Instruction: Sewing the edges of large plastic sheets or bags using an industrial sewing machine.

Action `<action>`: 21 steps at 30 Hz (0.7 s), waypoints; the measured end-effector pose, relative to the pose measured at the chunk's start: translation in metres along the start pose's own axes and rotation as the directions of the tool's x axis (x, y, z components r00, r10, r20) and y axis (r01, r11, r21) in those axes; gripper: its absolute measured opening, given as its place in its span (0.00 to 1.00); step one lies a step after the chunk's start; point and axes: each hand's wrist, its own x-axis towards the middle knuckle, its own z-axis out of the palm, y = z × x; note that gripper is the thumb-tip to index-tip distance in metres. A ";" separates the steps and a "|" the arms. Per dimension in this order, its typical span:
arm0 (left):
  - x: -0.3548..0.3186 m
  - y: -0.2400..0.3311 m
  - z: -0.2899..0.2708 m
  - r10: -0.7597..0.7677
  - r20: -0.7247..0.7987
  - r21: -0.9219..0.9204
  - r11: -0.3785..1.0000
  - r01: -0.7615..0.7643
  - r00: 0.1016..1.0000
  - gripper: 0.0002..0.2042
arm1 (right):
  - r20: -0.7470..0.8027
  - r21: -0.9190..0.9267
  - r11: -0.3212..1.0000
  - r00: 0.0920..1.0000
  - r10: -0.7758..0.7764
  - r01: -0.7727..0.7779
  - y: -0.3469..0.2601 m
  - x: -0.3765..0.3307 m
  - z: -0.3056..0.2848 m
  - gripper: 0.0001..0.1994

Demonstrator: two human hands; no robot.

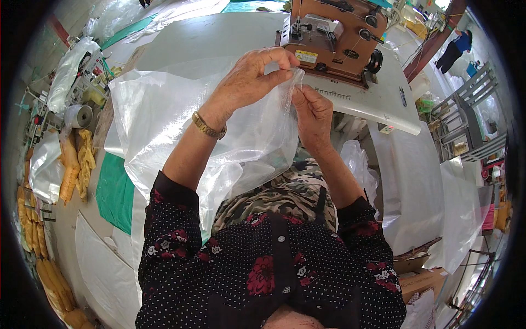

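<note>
A large sheet of translucent white plastic (pixel 164 104) spreads over the table and drapes down across my lap. My left hand (pixel 252 77) pinches its upper right edge between thumb and forefinger. Just to the right and slightly nearer, my right hand (pixel 314 115) grips the same edge, thumb against curled fingers. A short stretch of gathered edge runs between the two hands. Right beyond them stands a brown industrial sewing machine (pixel 339 41), its needle area close to my left fingertips.
The pale worktable (pixel 392 104) carries a small dark tool (pixel 403 96) near its right edge. White sheeting (pixel 408 181) hangs at the right, beside a grey metal rack (pixel 466 109). Yellow rolled bundles (pixel 68 164) and green cloth (pixel 115 192) lie at left. Another person (pixel 456 50) stands far right.
</note>
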 end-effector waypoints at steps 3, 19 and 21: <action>-0.002 0.001 -0.005 -0.083 0.050 0.028 0.996 0.081 0.995 0.06 | 0.008 -0.077 0.997 1.000 -0.027 0.027 -0.003 0.001 0.001 0.11; -0.004 0.005 -0.013 -0.059 0.029 0.092 0.994 0.056 0.998 0.05 | 0.080 -0.393 0.894 0.977 -0.199 0.214 -0.012 0.005 0.016 0.12; -0.004 0.008 -0.018 -0.023 0.002 0.022 1.000 0.023 1.000 0.06 | 0.096 -0.365 0.914 0.984 -0.153 0.178 -0.010 0.008 0.014 0.11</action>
